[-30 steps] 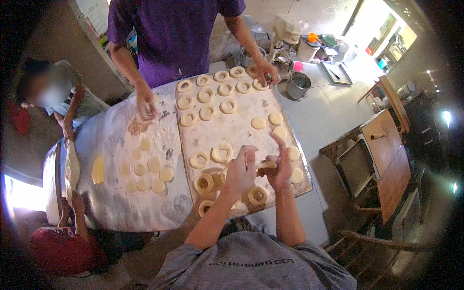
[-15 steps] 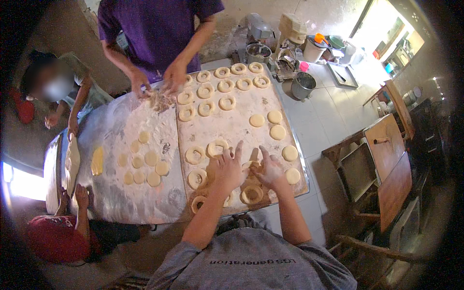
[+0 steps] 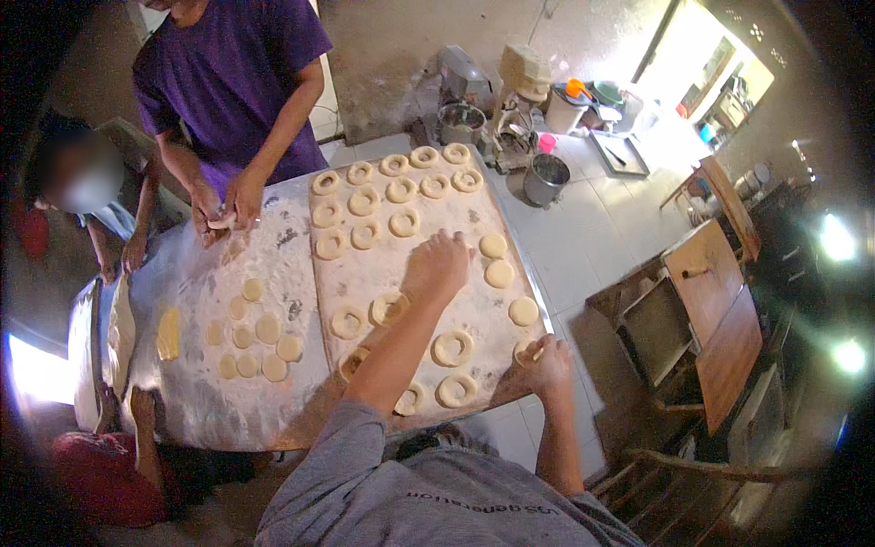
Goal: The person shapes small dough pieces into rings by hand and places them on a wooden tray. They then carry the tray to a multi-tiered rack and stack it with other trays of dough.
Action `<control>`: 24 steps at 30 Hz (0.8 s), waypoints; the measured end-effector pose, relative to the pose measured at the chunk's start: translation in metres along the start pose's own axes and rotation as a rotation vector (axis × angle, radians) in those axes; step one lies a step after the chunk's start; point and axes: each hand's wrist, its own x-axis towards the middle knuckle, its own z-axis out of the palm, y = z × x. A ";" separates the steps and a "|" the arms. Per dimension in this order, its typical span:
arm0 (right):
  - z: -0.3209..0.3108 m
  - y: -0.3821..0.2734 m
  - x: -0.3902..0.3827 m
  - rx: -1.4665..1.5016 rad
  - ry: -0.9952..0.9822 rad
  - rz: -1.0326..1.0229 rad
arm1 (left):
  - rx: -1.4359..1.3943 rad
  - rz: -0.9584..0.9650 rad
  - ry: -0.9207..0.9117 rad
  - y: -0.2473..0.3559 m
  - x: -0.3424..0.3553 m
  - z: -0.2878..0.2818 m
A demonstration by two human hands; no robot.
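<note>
Fingers curled, my left hand [image 3: 441,264] reaches over the floured board [image 3: 437,301] and grips a flat round of dough that it mostly hides. Near the board's right edge, my right hand [image 3: 552,366] pinches the rim of another dough round [image 3: 526,352]. Between my arms lie two dough rings, one a dough ring [image 3: 453,348] with a finished-looking hole, the other a dough ring [image 3: 458,392] nearer me. Further plain rounds, such as a dough round [image 3: 523,311], line the right side. Several dough rings [image 3: 401,190] stand in rows at the far end.
Across the table, a person in purple [image 3: 237,82] handles dough. Small dough rounds [image 3: 267,329] and a yellow slab [image 3: 169,334] lie on the metal tabletop [image 3: 200,410]. Two people work at the left. A mixer [image 3: 465,77], a metal bucket [image 3: 547,178] and a wooden rack [image 3: 702,301] stand beyond.
My hands have parted from the dough ring between them. The left moved away to a far dough round, the right to one at the right edge. The view has shifted slightly.
</note>
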 end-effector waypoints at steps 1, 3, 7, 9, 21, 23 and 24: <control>0.020 0.010 0.008 -0.003 -0.030 -0.060 | -0.043 0.094 0.039 -0.010 0.008 0.017; 0.025 0.004 0.023 0.101 -0.108 -0.117 | -0.164 0.171 0.031 -0.025 0.014 0.042; -0.038 -0.080 0.013 0.352 -0.250 -0.190 | -0.632 0.097 -0.017 -0.051 -0.035 -0.027; -0.031 -0.133 0.017 0.447 -0.323 -0.319 | -0.874 0.076 0.300 -0.114 -0.053 0.021; 0.171 -0.453 0.077 0.211 -0.327 -1.002 | -0.268 -0.432 0.407 -0.332 -0.188 -0.060; 0.185 -0.457 0.075 0.003 -0.079 -1.003 | -0.139 -0.415 0.530 -0.342 -0.192 -0.055; 0.189 -0.458 0.072 -0.075 0.021 -0.980 | -0.093 -0.431 0.610 -0.341 -0.196 -0.060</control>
